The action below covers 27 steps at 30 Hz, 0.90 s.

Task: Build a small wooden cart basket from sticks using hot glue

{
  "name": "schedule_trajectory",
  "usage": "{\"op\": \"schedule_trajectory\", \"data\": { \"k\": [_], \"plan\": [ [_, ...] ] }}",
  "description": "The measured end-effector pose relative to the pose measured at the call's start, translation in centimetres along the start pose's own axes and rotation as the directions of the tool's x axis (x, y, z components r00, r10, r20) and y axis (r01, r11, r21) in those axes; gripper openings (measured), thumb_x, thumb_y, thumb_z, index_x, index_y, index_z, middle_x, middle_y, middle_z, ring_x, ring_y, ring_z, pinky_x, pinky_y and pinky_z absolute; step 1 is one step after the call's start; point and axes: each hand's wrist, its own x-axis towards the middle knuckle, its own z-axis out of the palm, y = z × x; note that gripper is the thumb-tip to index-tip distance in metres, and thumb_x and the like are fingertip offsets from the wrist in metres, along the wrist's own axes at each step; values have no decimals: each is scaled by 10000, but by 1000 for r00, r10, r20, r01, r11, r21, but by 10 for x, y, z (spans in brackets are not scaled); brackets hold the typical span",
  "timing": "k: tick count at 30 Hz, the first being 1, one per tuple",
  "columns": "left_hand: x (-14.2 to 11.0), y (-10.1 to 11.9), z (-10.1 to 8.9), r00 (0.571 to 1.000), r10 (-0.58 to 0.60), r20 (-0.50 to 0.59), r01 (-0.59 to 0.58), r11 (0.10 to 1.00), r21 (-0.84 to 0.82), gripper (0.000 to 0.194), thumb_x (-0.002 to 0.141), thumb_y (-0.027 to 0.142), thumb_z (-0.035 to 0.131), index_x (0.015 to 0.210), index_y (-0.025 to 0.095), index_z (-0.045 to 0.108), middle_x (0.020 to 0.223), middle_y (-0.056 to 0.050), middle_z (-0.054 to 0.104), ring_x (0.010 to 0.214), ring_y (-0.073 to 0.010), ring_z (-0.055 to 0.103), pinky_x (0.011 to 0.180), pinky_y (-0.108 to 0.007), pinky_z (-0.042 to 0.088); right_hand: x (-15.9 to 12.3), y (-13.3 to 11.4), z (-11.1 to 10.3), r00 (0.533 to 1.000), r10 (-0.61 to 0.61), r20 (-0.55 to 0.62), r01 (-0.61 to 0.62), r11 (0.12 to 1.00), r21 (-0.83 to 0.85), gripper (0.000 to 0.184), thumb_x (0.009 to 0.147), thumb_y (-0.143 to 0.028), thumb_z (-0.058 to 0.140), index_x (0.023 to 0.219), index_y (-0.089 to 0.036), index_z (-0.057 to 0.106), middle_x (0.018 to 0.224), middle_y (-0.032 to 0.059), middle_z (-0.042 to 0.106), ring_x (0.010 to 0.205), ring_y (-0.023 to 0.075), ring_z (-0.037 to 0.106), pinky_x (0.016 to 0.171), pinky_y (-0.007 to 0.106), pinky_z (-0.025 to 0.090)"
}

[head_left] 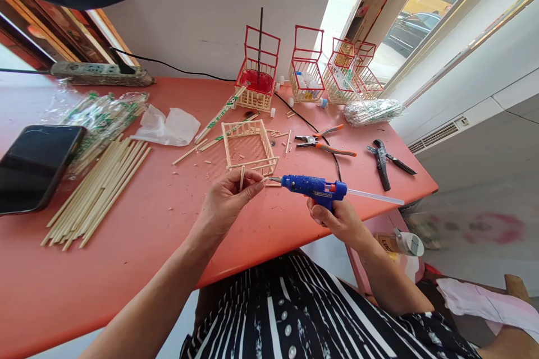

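Note:
My left hand (229, 199) pinches a short wooden stick (242, 177), held upright just in front of an unpainted stick basket (248, 148) on the red table. My right hand (337, 219) grips a blue hot glue gun (315, 189) by its handle. Its nozzle points left and almost touches the fingertips of my left hand near the stick. A clear glue stick pokes out of the gun's rear to the right.
A pile of long wooden sticks (99, 190), a black phone (33, 165) and bagged chopsticks (101, 118) lie at left. Orange-handled pliers (324, 143) and black cutters (385, 160) lie at right. Several red-framed stick carts (259, 76) stand by the wall and window. The table's front edge (252, 269) runs close to my lap.

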Motion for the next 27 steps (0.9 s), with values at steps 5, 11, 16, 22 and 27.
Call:
{"op": "schedule_trajectory", "data": {
  "k": [5, 11, 16, 22, 27],
  "plan": [
    [1, -2, -1, 1000, 5, 12, -5, 1000, 12, 267, 700, 410, 878, 805, 192, 764, 649, 22, 570, 596, -98, 432, 564, -226, 328, -1, 0, 0, 1000, -9, -2, 9, 1000, 23, 523, 999, -680, 569, 788, -207, 498, 719, -28, 448, 617, 110, 390, 569, 276, 311],
    [1, -2, -1, 1000, 16, 25, -17, 1000, 17, 275, 707, 418, 871, 817, 184, 778, 636, 26, 545, 583, -93, 405, 554, -223, 311, -1, -2, 1, 1000, -21, -10, 21, 1000, 11, 523, 1000, -672, 574, 787, -199, 506, 709, -28, 454, 609, 104, 386, 565, 270, 312],
    [1, -4, -2, 1000, 16, 27, -17, 1000, 19, 278, 702, 418, 874, 825, 185, 787, 632, 23, 548, 581, -93, 405, 550, -221, 308, -1, -3, 1, 1000, -11, -14, 11, 1000, -1, 521, 999, -679, 566, 809, -196, 520, 704, -26, 459, 608, 106, 393, 567, 267, 320],
    [1, -2, -2, 1000, 5, 21, -6, 1000, 28, 282, 702, 425, 870, 830, 185, 795, 634, 23, 545, 587, -93, 407, 555, -220, 312, -1, -2, 1, 1000, -15, -12, 15, 1000, -4, 520, 1003, -681, 556, 816, -196, 521, 696, -30, 452, 602, 104, 389, 560, 263, 314],
    [0, 0, -1, 1000, -6, 16, 5, 1000, 29, 296, 692, 434, 872, 824, 181, 792, 640, 19, 559, 590, -91, 416, 559, -219, 310, -2, -3, 1, 1000, -10, -18, 10, 1000, -9, 522, 1001, -682, 560, 811, -197, 518, 698, -29, 450, 609, 105, 389, 559, 260, 318]
  ]
}}
